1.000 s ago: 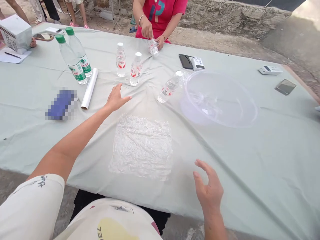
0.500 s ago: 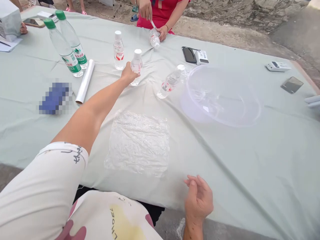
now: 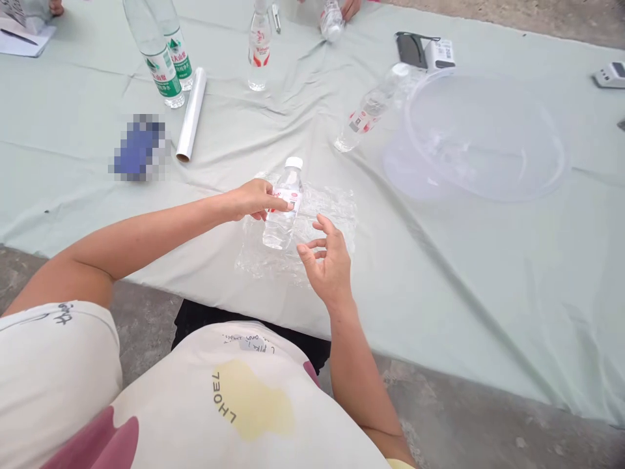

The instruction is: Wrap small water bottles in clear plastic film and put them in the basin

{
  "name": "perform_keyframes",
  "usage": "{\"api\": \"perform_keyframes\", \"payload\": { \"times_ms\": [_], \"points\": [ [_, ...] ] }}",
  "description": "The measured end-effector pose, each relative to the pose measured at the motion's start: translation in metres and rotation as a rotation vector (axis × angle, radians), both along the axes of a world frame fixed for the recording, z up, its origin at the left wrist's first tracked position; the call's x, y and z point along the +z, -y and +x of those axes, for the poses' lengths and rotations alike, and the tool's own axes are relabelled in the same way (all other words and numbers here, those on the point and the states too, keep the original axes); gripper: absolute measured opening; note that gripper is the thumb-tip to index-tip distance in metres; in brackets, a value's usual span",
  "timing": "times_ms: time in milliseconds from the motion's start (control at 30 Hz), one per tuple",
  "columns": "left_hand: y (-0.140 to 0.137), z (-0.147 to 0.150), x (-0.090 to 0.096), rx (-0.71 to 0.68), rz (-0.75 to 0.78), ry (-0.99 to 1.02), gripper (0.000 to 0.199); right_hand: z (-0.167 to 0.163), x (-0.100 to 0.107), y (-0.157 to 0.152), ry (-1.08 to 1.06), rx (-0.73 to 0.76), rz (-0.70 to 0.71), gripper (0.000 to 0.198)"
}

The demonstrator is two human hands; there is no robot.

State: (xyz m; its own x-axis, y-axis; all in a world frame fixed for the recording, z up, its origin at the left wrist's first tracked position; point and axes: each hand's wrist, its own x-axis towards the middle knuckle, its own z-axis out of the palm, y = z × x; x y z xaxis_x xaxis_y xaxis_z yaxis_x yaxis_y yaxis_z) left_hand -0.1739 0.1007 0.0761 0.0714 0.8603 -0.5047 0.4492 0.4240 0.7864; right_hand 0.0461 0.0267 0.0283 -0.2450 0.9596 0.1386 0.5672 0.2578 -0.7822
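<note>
A small clear water bottle (image 3: 282,225) with a white cap and a red-and-white label is gripped around its label by my left hand (image 3: 256,199). It leans slightly over a crinkled sheet of clear plastic film (image 3: 332,202) that lies flat on the table. Just right of the bottle is my right hand (image 3: 328,260), its fingers curved apart with nothing in them. Whether the bottle's base touches the film I cannot tell.
On the pale green tablecloth (image 3: 439,273) stand two green-labelled bottles (image 3: 163,75), beside a roll of film (image 3: 191,117). Another small bottle (image 3: 258,52) is upright; a further one (image 3: 368,111) leans by a translucent basin (image 3: 488,192). A co-worker's hand (image 3: 349,8) holds a bottle at the back.
My left hand has brought the bottle from the middle of the table back over the film. My right hand has moved up and left, beside the bottle. The view has tipped downward.
</note>
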Motion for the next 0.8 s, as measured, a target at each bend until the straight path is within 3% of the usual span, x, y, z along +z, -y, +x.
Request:
{"api": "perform_keyframes", "payload": {
  "times_ms": [67,200,300,367,467,567,667,800],
  "points": [
    [0.016,0.004,-0.01,0.001,-0.034,0.03,0.031,-0.024,0.002,0.0,0.097,0.083,-0.015,0.067],
    [0.032,0.001,-0.021,0.021,-0.075,-0.081,0.038,-0.052,-0.009,0.003,0.243,0.069,-0.058,0.068],
    [0.04,-0.009,-0.017,-0.047,0.099,-0.292,0.047,-0.065,-0.019,0.005,0.307,0.043,-0.132,0.069],
    [0.047,-0.019,-0.012,-0.026,0.256,-0.401,0.042,-0.071,-0.021,0.006,0.358,0.021,-0.138,0.069],
    [0.067,-0.032,-0.014,0.058,0.288,-0.552,0.028,-0.072,-0.019,0.009,0.431,0.015,-0.119,0.07],
    [0.101,-0.033,-0.03,0.045,0.194,-0.669,0.022,-0.066,-0.011,0.002,0.435,0.042,-0.027,0.067],
    [0.135,-0.022,-0.051,-0.021,0.135,-0.753,0.03,-0.067,0.001,-0.023,0.408,0.12,0.18,0.047],
    [0.156,0.001,-0.068,-0.03,0.169,-0.848,0.027,-0.102,0.01,-0.071,0.566,0.351,0.308,0.038]
  ]
}}
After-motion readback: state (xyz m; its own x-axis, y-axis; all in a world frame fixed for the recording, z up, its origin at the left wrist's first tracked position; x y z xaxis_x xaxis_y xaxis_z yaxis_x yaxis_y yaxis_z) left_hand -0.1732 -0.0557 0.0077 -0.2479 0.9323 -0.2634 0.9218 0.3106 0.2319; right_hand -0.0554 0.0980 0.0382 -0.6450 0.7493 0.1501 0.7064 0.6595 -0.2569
